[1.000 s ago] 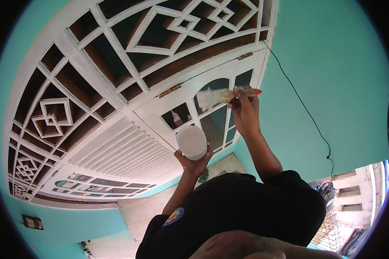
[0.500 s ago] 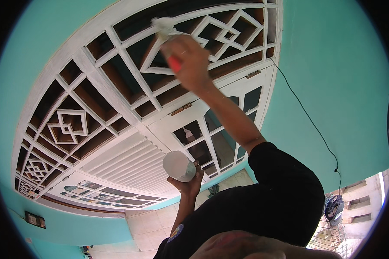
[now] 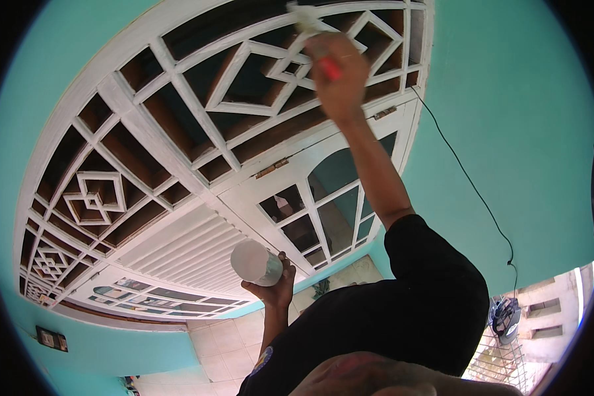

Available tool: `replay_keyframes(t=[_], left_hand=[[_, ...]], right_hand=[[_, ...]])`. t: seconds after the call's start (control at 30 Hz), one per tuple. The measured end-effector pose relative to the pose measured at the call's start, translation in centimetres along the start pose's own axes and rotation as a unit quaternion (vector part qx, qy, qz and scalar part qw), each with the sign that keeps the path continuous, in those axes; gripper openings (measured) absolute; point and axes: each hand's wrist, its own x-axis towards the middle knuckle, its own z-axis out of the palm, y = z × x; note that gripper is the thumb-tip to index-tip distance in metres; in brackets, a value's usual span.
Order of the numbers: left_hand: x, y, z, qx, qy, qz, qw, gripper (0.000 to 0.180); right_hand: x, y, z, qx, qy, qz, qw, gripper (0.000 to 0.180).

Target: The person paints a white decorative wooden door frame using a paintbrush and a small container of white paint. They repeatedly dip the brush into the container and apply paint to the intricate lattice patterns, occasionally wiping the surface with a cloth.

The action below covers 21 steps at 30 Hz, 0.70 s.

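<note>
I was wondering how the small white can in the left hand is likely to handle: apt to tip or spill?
The white can looks small and probably light, since the left hand carries it alone. It is held tilted, so any paint inside might spill. Its round wall suggests it would roll if laid down.

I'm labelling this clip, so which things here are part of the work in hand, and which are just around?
In use:
right hand holding a red-handled brush
left hand holding a white can
white lattice grille

Just around:
black cable on the turquoise wall
wall switch
floor tiles
</note>
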Motion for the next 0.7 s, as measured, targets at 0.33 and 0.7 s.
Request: replay_keyframes(t=[0.33,0.7], left_hand=[[0.5,-0.5,-0.2,0.028,0.027,-0.039,0.998,0.072],[1.4,-1.1,-1.2,0.023,-0.036,-0.043,0.998,0.077]], right_hand=[[2.6,6.0,-5.0,0.067,0.162,0.152,0.973,0.018],[3.0,9.6,-6.7,-0.009,0.226,0.083,0.971,0.006]])
